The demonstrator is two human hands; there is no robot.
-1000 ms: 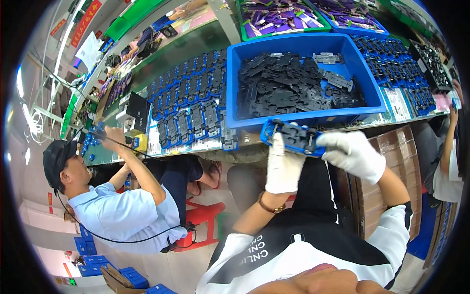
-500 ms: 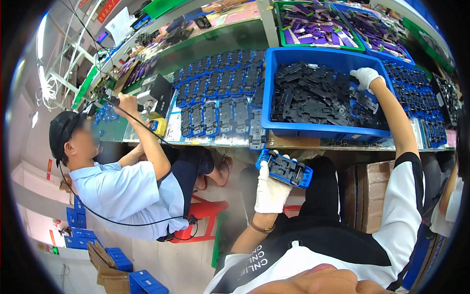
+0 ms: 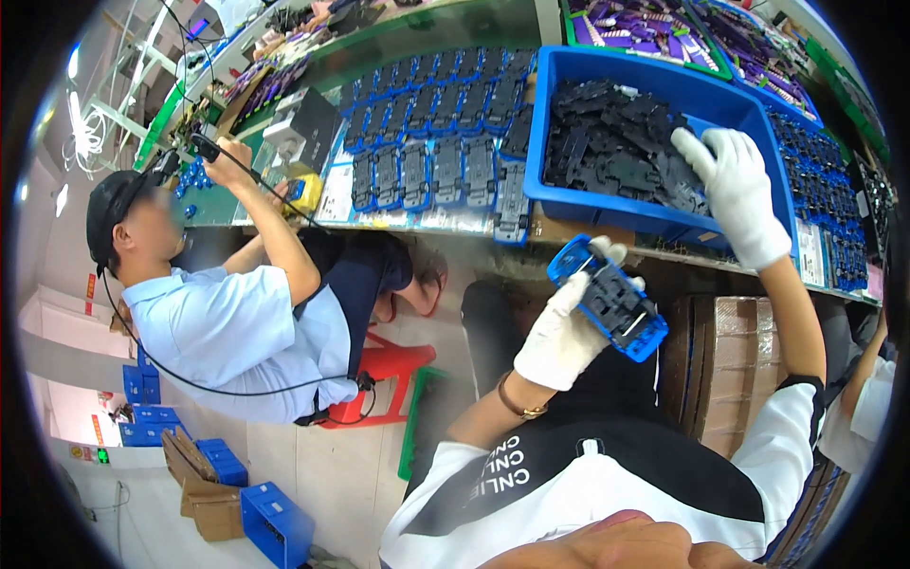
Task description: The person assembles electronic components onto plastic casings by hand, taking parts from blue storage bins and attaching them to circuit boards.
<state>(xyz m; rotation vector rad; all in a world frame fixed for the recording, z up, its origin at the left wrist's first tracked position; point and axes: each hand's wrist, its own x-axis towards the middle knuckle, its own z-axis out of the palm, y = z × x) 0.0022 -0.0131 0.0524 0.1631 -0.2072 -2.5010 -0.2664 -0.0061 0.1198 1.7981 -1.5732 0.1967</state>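
My left hand (image 3: 572, 334), in a white glove, is closed around a blue toy car (image 3: 621, 302) held with its black underside up, in front of the table edge. My right hand (image 3: 737, 190), also gloved, hovers over the right part of a blue bin (image 3: 654, 218). Its fingers are stretched and apart, and I see nothing held in them. Black plastic chassis plates (image 3: 607, 142) lie heaped in the bin. Rows of blue toy cars, undersides up (image 3: 445, 171), stand on the table left of the bin.
More blue cars (image 3: 820, 190) fill the table right of the bin. Trays of purple parts (image 3: 645, 33) sit behind it. At left, a co-worker (image 3: 227, 294) sits on a red stool (image 3: 379, 379). Cardboard boxes (image 3: 739, 370) are stacked below the table.
My right hand has lifted from the heap and come nearer to me. My left hand has moved right with the toy car, which is now tilted more steeply. The whole view has shifted.
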